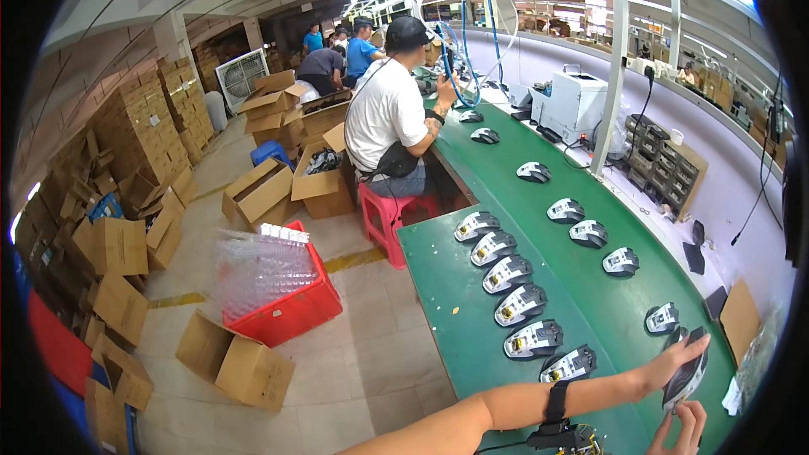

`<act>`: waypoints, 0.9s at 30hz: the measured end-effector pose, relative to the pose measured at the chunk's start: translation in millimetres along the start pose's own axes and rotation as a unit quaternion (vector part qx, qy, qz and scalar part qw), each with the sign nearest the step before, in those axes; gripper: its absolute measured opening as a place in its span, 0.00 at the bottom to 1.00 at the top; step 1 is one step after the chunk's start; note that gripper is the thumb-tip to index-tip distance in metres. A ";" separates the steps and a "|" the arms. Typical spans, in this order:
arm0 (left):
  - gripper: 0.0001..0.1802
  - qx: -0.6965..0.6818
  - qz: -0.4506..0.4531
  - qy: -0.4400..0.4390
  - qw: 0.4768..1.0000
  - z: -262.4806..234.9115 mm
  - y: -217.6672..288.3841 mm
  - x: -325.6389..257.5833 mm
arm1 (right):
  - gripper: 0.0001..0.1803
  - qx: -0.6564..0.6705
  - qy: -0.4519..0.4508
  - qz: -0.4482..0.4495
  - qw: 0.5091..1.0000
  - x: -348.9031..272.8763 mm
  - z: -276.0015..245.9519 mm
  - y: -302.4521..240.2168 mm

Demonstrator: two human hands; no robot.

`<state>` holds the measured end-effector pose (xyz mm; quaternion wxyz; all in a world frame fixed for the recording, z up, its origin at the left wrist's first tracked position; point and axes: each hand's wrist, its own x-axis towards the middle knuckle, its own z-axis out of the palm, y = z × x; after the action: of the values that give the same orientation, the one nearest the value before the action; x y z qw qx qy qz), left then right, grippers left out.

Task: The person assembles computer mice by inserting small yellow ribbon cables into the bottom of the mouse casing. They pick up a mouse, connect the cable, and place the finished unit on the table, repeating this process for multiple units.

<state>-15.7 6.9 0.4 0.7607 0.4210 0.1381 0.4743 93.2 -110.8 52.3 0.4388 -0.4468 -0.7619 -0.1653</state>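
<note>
At the lower right, my left hand [661,371] is closed round a grey and black computer mouse [691,381], which is tilted on its end. My right hand [687,428] has its bent fingers at the lower end of the same mouse; its palm is cut off by the picture's edge. Just beyond my hands, another mouse [662,318] with a pale top lies on the green worktop [619,320]. To the left of my hands stands a row of several partly open mice; the nearest mouse [569,364] shows bare inner parts, and my left forearm passes in front of it.
Further up the green bench lie more mice, such as one mouse [588,233]. A co-worker [392,109] sits there on a pink stool [383,223]. Left on the floor are a red crate [291,316] of clear plastic trays and open cardboard boxes [236,362]. A metal post [611,76] rises behind the bench.
</note>
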 end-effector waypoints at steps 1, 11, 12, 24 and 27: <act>0.30 0.007 0.006 0.006 1.000 2.6 2.6 -2.5 | 0.08 0.008 -0.004 -0.002 1.000 -0.5 -0.4 0.2; 0.33 -0.097 0.045 0.091 0.990 10.2 -31.6 10.2 | 0.08 -0.010 0.105 0.077 0.991 -12.7 20.0 -2.2; 0.33 -0.110 0.021 0.099 0.989 9.4 -27.3 7.0 | 0.09 -0.033 0.089 0.051 0.994 -12.4 19.6 -3.2; 0.31 -0.133 0.048 0.138 0.980 2.5 -18.5 5.9 | 0.22 -0.065 0.025 0.078 0.994 -17.0 24.1 -31.6; 0.26 -0.088 0.099 0.167 0.977 8.3 -18.7 5.2 | 0.23 -0.116 -0.028 0.060 0.991 -20.2 23.9 -34.3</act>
<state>3.4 3.4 -8.0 0.7105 0.2785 0.1784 0.6211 56.8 -124.9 27.2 0.3715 -0.5440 -0.7214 -0.2138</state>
